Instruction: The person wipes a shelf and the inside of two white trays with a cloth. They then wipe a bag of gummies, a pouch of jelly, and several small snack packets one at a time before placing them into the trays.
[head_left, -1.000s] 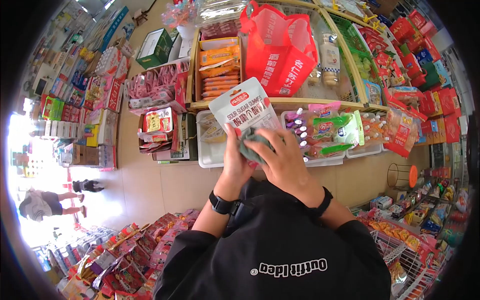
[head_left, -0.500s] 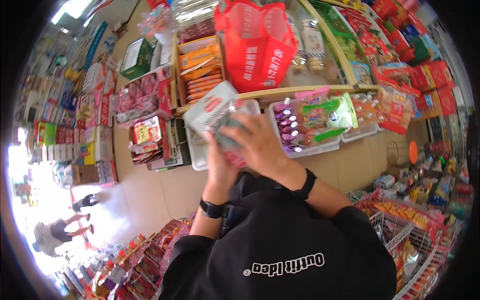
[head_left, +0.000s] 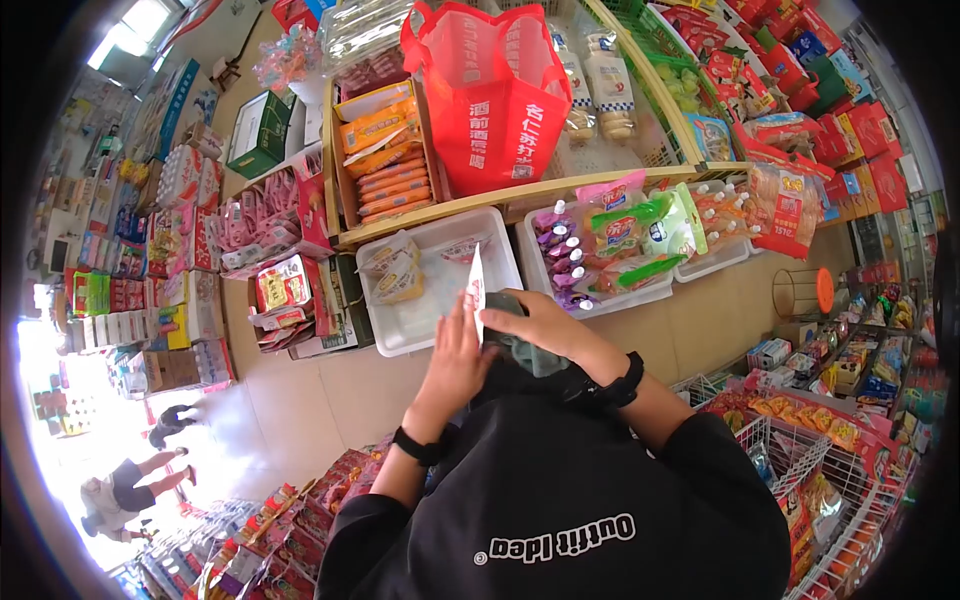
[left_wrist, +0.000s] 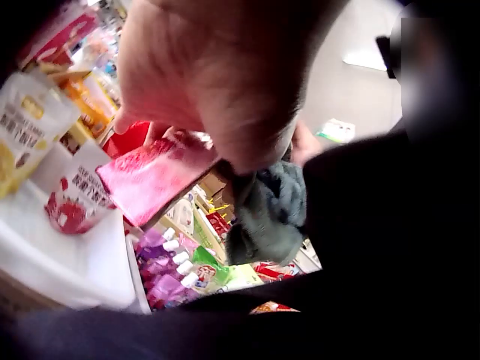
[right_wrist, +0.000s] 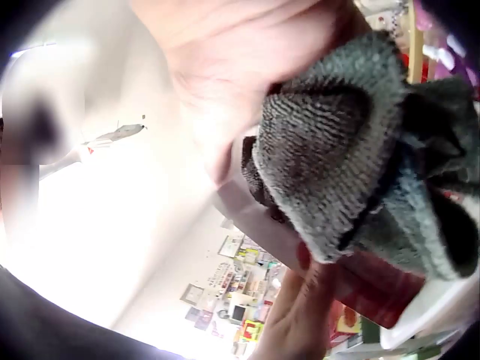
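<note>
Edge-on in the head view, a gummy candy pouch stands between the two hands. My left hand holds it from the left, fingers along its face. The pouch's pink-red side shows in the left wrist view. Bunched in my right hand is a grey-green cloth, pressed against the other side of the pouch. Just beyond the hands is a white tray with several pouches lying in it.
A red shopping bag stands on the wooden-edged display behind the tray. To the right, another tray holds purple drink pouches. Boxed snacks sit at the left. A white wire basket is at the lower right.
The pouch, earlier facing up with its printed front showing, is now turned edge-on. Both hands have come lower and nearer the body, and more of the white tray shows.
</note>
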